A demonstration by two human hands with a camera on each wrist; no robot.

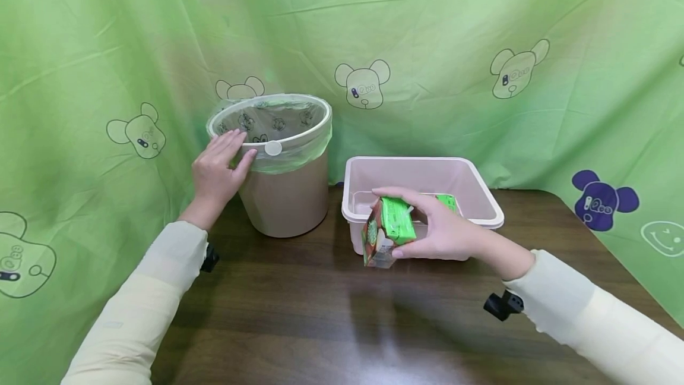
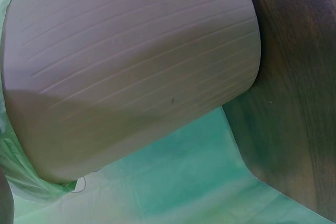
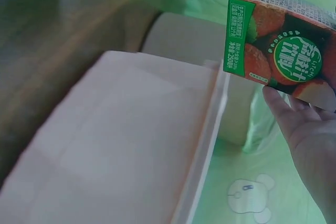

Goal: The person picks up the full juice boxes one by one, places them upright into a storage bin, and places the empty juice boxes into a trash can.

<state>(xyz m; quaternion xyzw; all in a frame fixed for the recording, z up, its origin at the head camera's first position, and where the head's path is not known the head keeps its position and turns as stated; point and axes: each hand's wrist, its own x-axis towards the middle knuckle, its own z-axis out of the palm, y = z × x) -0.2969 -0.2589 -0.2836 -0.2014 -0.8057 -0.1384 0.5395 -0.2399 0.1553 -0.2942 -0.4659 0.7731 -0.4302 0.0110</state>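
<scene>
My left hand (image 1: 218, 166) rests on the near left rim of a beige trash bin (image 1: 288, 201), fingers fairly straight over the edge and thumb outside. A thin green bag (image 1: 278, 163) lines the bin and folds over its rim. In the left wrist view the bin's ribbed wall (image 2: 136, 72) fills much of the picture. My right hand (image 1: 440, 227) grips a green and red lychee juice box (image 1: 392, 224) above the front left edge of a pink plastic tub (image 1: 414, 165). Its printed front (image 3: 294, 51) shows in the right wrist view.
Behind my right hand a green-topped carton (image 1: 446, 201) shows inside the tub, mostly hidden. The bin and tub stand side by side on a dark wooden table (image 1: 299, 319). A green cloth (image 1: 427, 28) with bear prints hangs behind and at both sides.
</scene>
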